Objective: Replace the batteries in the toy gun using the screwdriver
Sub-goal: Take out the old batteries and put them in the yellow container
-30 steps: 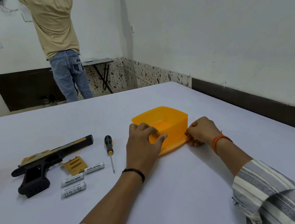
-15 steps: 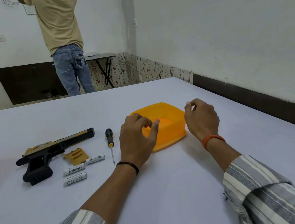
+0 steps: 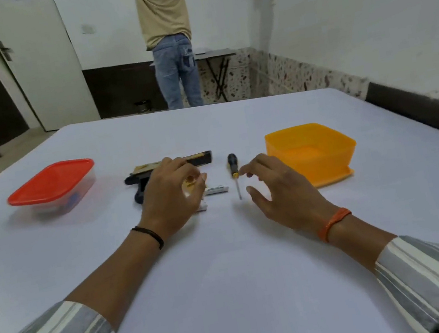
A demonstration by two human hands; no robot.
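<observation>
Counter (image 3: 227, 252): white surface, carrying every item listed below.
Toy gun (image 3: 202, 158): black with a tan top, lay flat on the counter at centre, barrel pointing right; its handle end was partly hidden behind the left hand.
Screwdriver (image 3: 233, 168): black and yellow handle, thin shaft pointing toward the wearer; lay on the counter between the two hands, just right of the toy gun.
Batteries (image 3: 217, 189): white cells lay on the counter under and just right of the left hand; their number could not be told.
Left hand (image 3: 169, 196): hovered over the batteries and the gun's handle, fingers loosely curled; a small tan piece showed at its fingertips, but whether the grip had hold of it could not be told.
Right hand (image 3: 277, 190): fingers spread and relaxed, grip held nothing; fingertips near the screwdriver, apart from it.
Orange container (image 3: 311, 152): open, at right on the counter.
Red-lidded container (image 3: 52, 184): clear body, closed, at left on the counter.
Person in the background (image 3: 166, 30): stood facing the far wall.
</observation>
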